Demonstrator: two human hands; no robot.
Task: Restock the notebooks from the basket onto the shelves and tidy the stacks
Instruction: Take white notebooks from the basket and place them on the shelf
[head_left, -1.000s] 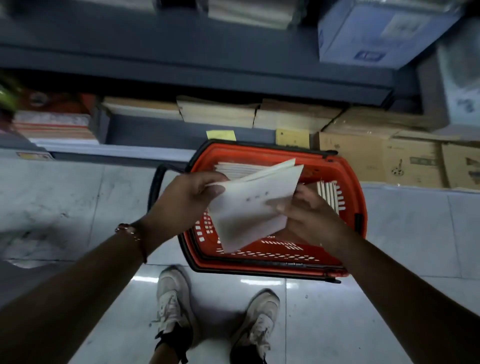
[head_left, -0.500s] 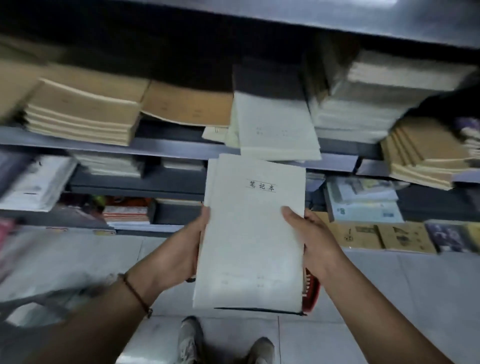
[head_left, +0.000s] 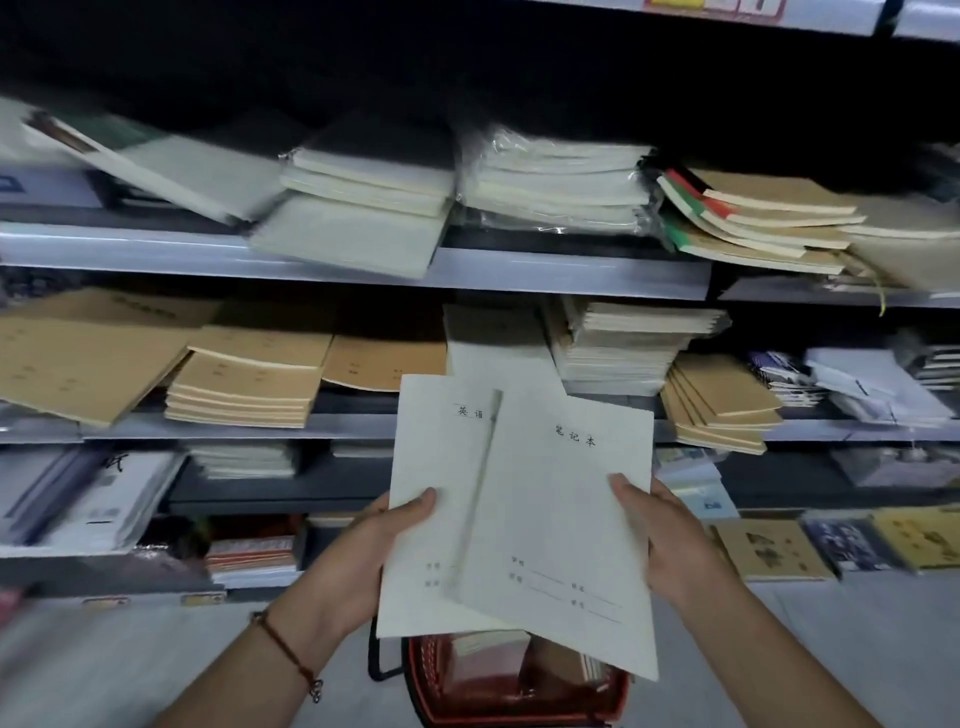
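Observation:
I hold up thin white notebooks in front of the shelves. My left hand grips the left notebook by its left edge, thumb on the cover. My right hand grips the right notebook, which overlaps the left one and tilts slightly. Below them on the floor stands the red basket with more notebooks inside, partly hidden by the ones I hold. A white stack lies on the middle shelf right behind the held notebooks.
Grey shelves carry leaning, uneven stacks: brown kraft notebooks at left, wrapped white packs above, more kraft stacks at right. Lower shelves hold assorted books. Pale tiled floor lies around the basket.
The camera has tilted up from the basket to the shelves. The single pile I held has fanned apart into two overlapping notebooks, one in each hand, raised higher.

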